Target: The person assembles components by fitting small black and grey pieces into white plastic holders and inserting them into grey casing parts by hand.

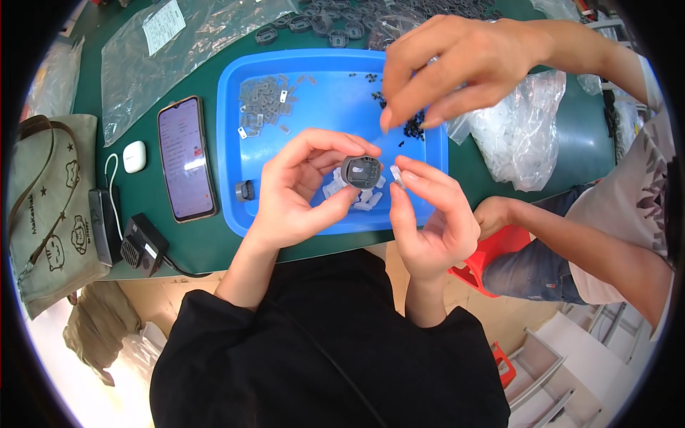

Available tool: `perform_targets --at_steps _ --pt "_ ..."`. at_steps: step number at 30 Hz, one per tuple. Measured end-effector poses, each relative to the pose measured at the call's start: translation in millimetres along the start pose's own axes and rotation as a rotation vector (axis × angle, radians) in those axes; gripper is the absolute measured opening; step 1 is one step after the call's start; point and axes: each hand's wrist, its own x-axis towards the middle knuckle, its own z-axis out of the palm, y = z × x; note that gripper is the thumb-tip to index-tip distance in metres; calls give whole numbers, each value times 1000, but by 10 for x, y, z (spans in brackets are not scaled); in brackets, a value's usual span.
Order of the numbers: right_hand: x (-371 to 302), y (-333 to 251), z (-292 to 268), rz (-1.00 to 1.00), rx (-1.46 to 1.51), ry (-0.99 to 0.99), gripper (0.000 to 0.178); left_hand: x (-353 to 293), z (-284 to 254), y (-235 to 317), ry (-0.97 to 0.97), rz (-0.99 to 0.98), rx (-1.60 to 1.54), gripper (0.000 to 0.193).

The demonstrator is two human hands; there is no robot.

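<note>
Between the thumb and fingers of my left hand [300, 189] is a round dark grey plastic housing [361, 172], its hollow side facing up. Just right of it, my right hand [435, 225] pinches a small translucent white plastic piece [397, 175] between thumb and forefinger, apart from the housing. Both hands are over the near part of a blue tray [226, 143]. More white pieces [367, 200] lie in the tray below my hands, partly hidden by them. Another dark grey housing [245, 190] rests against the tray's left side.
Small grey flat parts [265, 100] and tiny black parts [414, 128] lie in the tray. A co-worker's hand [457, 68] reaches over its right side. A phone [188, 158], white earbud case [133, 157] and canvas bag [57, 207] are left. Several housings [321, 27] lie beyond.
</note>
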Motion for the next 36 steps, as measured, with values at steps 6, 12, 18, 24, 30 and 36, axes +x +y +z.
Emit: perform_targets --at_steps 6,12,18,24,30,36 --pt "-32 -17 0 -129 -88 -7 22 4 -8 8 -25 -19 -29 37" --pt "-50 -63 -7 -234 -262 -19 25 -22 -26 -13 -4 -12 -21 36" --pt "-111 -33 -19 -284 -285 -25 29 -9 34 29 4 -11 42 35" --pt "-143 -16 3 -294 -292 -36 30 -15 40 60 10 -26 80 35" --pt "-152 38 8 -326 -304 20 28 -8 50 24 36 -76 33 36" --pt "-128 36 31 -314 -253 59 25 -19 -6 -31 11 -105 19 35"
